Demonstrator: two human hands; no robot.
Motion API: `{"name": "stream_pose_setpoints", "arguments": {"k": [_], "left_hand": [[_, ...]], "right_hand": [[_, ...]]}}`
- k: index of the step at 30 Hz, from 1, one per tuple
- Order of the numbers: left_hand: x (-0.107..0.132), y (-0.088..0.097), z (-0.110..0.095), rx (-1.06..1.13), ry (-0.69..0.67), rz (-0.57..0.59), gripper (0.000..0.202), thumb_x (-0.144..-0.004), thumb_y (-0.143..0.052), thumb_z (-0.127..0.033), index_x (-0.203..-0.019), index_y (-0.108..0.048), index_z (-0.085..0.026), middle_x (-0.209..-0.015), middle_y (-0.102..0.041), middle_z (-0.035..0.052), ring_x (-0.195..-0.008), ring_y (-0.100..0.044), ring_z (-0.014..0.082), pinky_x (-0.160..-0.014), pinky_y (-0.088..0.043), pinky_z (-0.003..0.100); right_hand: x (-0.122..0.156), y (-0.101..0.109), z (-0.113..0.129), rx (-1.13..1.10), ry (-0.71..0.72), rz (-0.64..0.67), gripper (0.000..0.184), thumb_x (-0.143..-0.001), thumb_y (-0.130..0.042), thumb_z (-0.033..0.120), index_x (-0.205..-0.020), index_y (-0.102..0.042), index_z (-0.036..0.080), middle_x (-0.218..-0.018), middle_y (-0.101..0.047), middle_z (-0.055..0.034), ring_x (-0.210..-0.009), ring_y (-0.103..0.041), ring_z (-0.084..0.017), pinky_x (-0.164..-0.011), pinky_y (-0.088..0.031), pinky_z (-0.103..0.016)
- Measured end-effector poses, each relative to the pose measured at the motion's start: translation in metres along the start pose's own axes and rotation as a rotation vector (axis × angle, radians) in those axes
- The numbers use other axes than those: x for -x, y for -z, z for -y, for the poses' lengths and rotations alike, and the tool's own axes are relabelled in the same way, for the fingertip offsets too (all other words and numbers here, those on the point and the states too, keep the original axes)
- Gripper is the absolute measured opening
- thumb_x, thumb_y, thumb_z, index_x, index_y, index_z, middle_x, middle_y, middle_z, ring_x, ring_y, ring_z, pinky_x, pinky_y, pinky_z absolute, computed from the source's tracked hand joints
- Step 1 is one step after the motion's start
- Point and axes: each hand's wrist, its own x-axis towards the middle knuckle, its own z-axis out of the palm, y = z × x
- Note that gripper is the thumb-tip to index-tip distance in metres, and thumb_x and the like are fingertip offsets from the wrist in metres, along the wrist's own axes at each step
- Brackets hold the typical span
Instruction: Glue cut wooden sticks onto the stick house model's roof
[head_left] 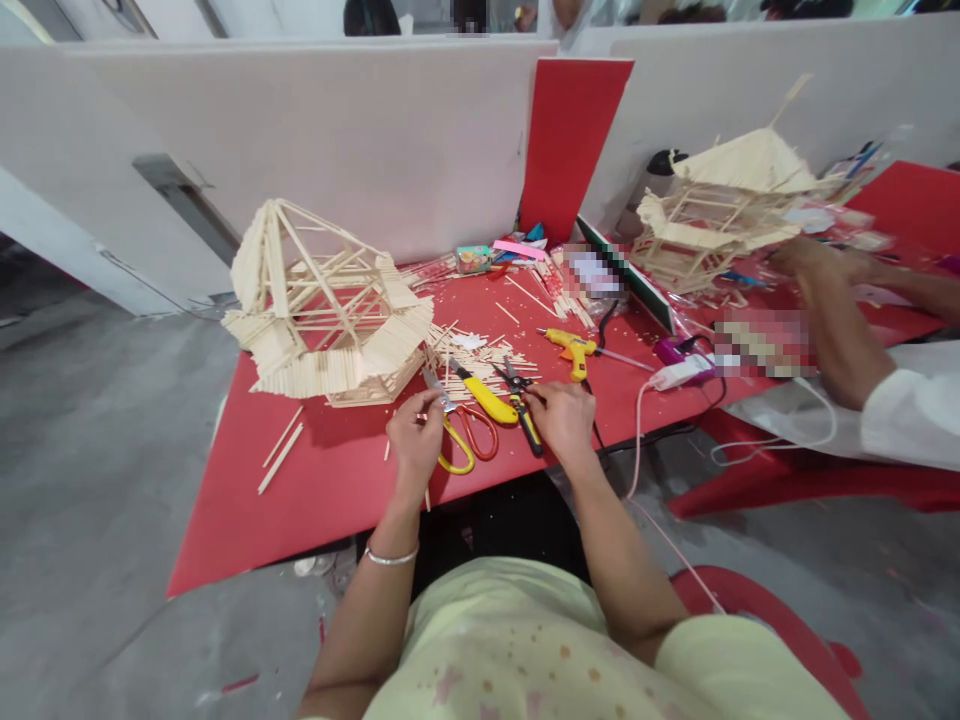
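My left hand (415,437) is closed, its fingertips pinched beside the scissors (480,433) with one yellow and one red handle loop. Whatever lies between those fingers is too small to make out. My right hand (568,420) has its fingers curled on the pliers (528,425), which have black and yellow handles; one handle is partly hidden by the fingers. A yellow utility knife (487,398) lies between scissors and pliers. Behind them is a heap of loose thin wooden sticks (487,360). A wooden-stick model (337,370) with a peaked, partly covered roof frame stands to the left.
A yellow glue gun (574,350) and a white power strip (675,373) with cords lie on the red table (225,520). At right, a co-worker's arms (847,320) reach toward a second stick model (720,210). A white partition (337,130) runs behind.
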Motion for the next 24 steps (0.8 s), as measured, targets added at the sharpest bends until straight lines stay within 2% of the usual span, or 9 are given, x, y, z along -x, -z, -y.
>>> {"name": "stream_pose_setpoints", "arguments": {"k": [4,7,13,18,21,24], "left_hand": [[0.002,0.008,0.007,-0.105,-0.026,-0.009,0.023,-0.083,-0.06,-0.027,-0.098,-0.075,-0.018,-0.094,-0.075,0.0073,-0.081,-0.068,0.0179,-0.069,-0.052,0.025],[0.003,0.008,0.01,-0.155,-0.048,0.022,0.023,-0.083,-0.059,-0.026,-0.098,-0.074,-0.019,-0.097,-0.075,0.0077,-0.083,-0.068,0.0191,-0.071,-0.052,0.027],[0.007,0.01,0.015,-0.401,-0.141,0.152,0.02,-0.083,-0.061,-0.025,-0.096,-0.076,-0.023,-0.096,-0.075,0.007,-0.075,-0.066,0.0193,-0.07,-0.048,0.028],[0.01,0.015,0.023,-0.495,-0.129,0.232,0.018,-0.085,-0.061,-0.025,-0.094,-0.076,-0.025,-0.091,-0.075,0.0065,-0.072,-0.065,0.0194,-0.066,-0.046,0.028],[0.011,0.017,0.025,-0.475,-0.124,0.214,0.019,-0.086,-0.061,-0.027,-0.096,-0.076,-0.025,-0.092,-0.075,0.0067,-0.07,-0.065,0.0188,-0.064,-0.045,0.027],[0.011,0.018,0.024,-0.445,-0.123,0.197,0.02,-0.086,-0.06,-0.027,-0.097,-0.076,-0.025,-0.092,-0.075,0.0068,-0.07,-0.065,0.0187,-0.064,-0.045,0.027]], "right_hand": [[0.0,0.001,0.004,-0.003,0.018,-0.009,0.031,-0.094,-0.049,0.039,-0.106,-0.074,0.025,-0.107,-0.072,-0.0073,-0.101,-0.055,-0.025,-0.089,-0.033,-0.037],[0.001,0.002,0.014,-0.019,0.059,0.01,0.032,-0.095,-0.048,0.043,-0.106,-0.074,0.028,-0.104,-0.072,-0.0054,-0.098,-0.056,-0.023,-0.087,-0.034,-0.034],[0.011,-0.005,0.048,-0.008,0.263,0.079,0.045,-0.092,-0.049,0.056,-0.117,-0.067,0.023,-0.106,-0.069,-0.0089,-0.099,-0.057,-0.024,-0.086,-0.038,-0.032],[0.018,-0.013,0.062,0.047,0.267,0.13,0.04,-0.094,-0.049,0.048,-0.122,-0.064,0.025,-0.109,-0.067,-0.0097,-0.104,-0.055,-0.026,-0.085,-0.041,-0.032],[0.015,-0.011,0.067,0.076,0.21,0.113,0.037,-0.094,-0.048,0.045,-0.118,-0.066,0.023,-0.109,-0.066,-0.0114,-0.105,-0.055,-0.027,-0.086,-0.042,-0.033],[0.003,-0.006,0.077,0.06,0.23,0.073,0.037,-0.095,-0.045,0.04,-0.119,-0.066,0.022,-0.116,-0.065,-0.0123,-0.113,-0.053,-0.027,-0.094,-0.04,-0.034]]}}
